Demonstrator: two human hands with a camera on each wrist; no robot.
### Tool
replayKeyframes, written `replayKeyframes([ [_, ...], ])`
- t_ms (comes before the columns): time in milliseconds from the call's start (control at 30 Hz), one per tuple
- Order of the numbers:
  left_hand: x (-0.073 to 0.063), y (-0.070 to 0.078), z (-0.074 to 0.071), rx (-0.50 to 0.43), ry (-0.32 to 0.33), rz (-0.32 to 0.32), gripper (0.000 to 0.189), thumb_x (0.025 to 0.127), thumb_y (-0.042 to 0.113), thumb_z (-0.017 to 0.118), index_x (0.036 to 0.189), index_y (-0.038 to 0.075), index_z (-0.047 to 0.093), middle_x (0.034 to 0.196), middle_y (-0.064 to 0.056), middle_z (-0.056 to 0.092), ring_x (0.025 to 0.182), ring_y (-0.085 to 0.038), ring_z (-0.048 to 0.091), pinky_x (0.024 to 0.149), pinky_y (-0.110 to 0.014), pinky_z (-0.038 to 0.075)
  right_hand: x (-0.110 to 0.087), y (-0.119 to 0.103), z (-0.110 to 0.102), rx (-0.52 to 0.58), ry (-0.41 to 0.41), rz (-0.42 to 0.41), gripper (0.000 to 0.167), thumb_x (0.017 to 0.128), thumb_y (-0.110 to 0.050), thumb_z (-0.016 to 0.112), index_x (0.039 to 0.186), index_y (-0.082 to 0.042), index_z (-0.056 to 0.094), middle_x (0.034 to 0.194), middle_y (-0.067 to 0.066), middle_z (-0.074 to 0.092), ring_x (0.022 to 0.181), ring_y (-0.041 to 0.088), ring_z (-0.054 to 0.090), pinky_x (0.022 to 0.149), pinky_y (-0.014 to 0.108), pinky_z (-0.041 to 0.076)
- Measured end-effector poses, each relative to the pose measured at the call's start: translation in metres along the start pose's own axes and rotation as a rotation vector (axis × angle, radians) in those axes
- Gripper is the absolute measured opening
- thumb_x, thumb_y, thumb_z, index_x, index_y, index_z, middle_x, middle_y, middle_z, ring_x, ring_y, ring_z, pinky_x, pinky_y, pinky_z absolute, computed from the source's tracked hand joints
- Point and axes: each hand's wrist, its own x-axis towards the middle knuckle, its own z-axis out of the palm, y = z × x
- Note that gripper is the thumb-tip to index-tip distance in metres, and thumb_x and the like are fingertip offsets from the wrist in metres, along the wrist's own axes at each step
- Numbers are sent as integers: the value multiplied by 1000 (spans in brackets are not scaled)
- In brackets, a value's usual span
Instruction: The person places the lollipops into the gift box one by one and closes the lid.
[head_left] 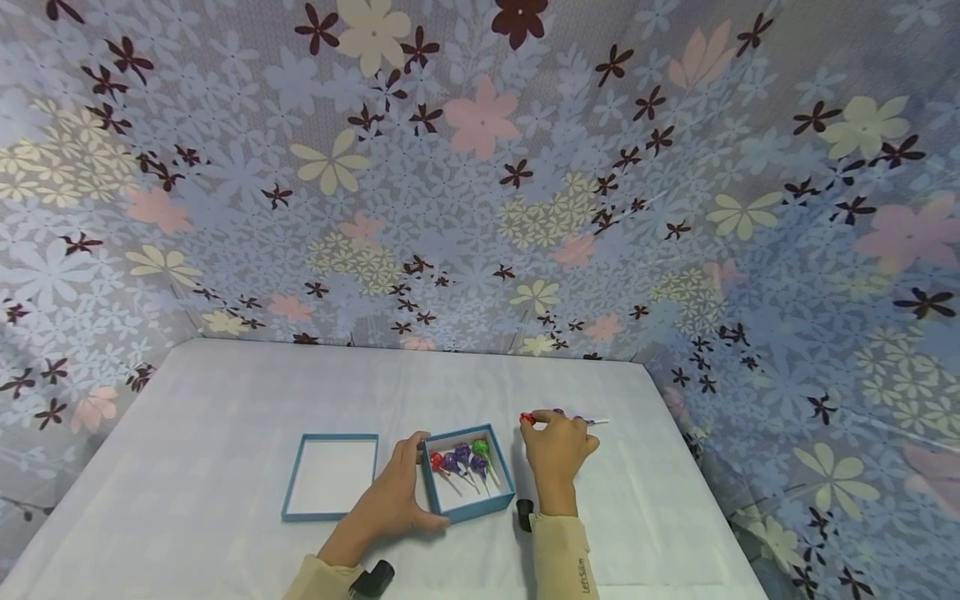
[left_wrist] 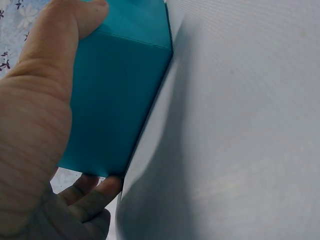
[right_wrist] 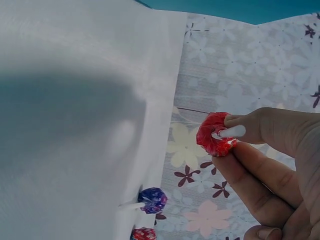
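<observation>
A blue box [head_left: 480,505] with a white inside holds several wrapped lollipops: a red one [head_left: 437,460], purple ones [head_left: 462,452] and a green one [head_left: 480,447]. My left hand [head_left: 390,498] grips the box's left side, thumb at the near face and fingers at the far end; its teal wall [left_wrist: 117,100] fills the left wrist view. To the right of the box, my right hand [head_left: 557,454] pinches a red lollipop [right_wrist: 212,135] by its wrapped head between thumb and fingers, raised off the table, stick pointing toward the wrist camera.
Left of the box lies a matching lid [head_left: 333,477], its white inside up. Beyond my right hand, a purple lollipop [right_wrist: 153,200] and another red one [right_wrist: 144,233] lie on the white table [head_left: 225,400]. Flowered cloth [head_left: 450,208] hangs behind and at the sides.
</observation>
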Motion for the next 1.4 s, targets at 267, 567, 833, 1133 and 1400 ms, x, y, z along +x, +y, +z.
replayKeyframes([
  [267, 0, 1, -1, 5, -1, -6, 135, 57, 55, 94, 157, 9, 15, 147, -19, 35, 137, -36, 42, 112, -54, 40, -2, -4, -6, 14, 0, -13, 19, 82, -31, 81, 93, -16, 83, 91, 12, 76, 89, 34, 54, 82, 55, 30],
  [567, 0, 1, -1, 5, 2, -7, 134, 57, 55, 94, 157, 10, 16, 146, -19, 36, 135, -35, 44, 111, -54, 41, -5, -9, -10, 19, -20, -12, 18, 83, -33, 80, 93, -19, 83, 94, 12, 76, 91, 34, 53, 84, 55, 29],
  [833, -1, 1, 1, -5, 14, 11, 134, 56, 53, 95, 156, 9, 17, 142, -18, 38, 131, -33, 47, 109, -53, 43, -9, -13, -15, 22, -16, -17, 18, 82, -32, 80, 93, -17, 83, 94, 13, 76, 94, 36, 54, 85, 56, 29],
  [1133, -2, 1, 0, -11, 6, 9, 134, 57, 53, 95, 157, 9, 17, 143, -18, 38, 132, -34, 46, 110, -54, 43, -11, -18, -18, 39, -2, -32, 17, 81, -32, 81, 91, -18, 83, 90, 13, 76, 90, 35, 53, 83, 55, 29],
  [1400, -1, 0, 0, -7, 3, 1, 134, 57, 55, 94, 157, 11, 16, 145, -19, 36, 133, -34, 45, 109, -54, 43, -13, -20, -19, 61, 14, -44, 18, 80, -31, 82, 91, -17, 83, 88, 12, 76, 88, 33, 52, 83, 55, 29],
])
